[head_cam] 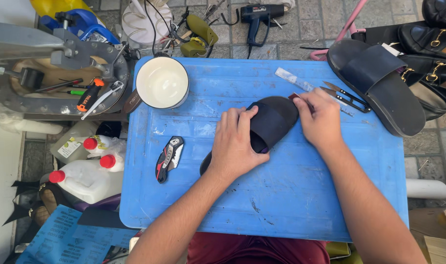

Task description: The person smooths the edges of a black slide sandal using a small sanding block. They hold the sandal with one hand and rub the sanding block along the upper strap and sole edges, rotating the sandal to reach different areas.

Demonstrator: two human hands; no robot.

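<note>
Pressing flat, the left hand (235, 142) lies palm-down over the strap of a dark slide sandal (267, 124), fingers spread and curved around its upper, pinning it at the centre of the frame on a scuffed blue plastic table (281, 195). Right of it, the right hand (320, 120) closes on a small reddish tool (296, 97) at the sandal's toe end; how tightly it pinches cannot be told.

At far left, a round grey metal stand (61, 78) carries an orange-handled tool (89, 95). Below it stand 2 white plastic jugs with red caps (88, 178). On the table's left part lies a folded utility knife (169, 157), black and silver with red trim, and above it a glossy white bowl (162, 82). Upper right of centre, a clear ruler (293, 79) and thin metal snips (347, 95) rest just beside the right hand. A second, larger dark sandal (379, 83), smooth-soled, overhangs the table's upper right edge.
</note>
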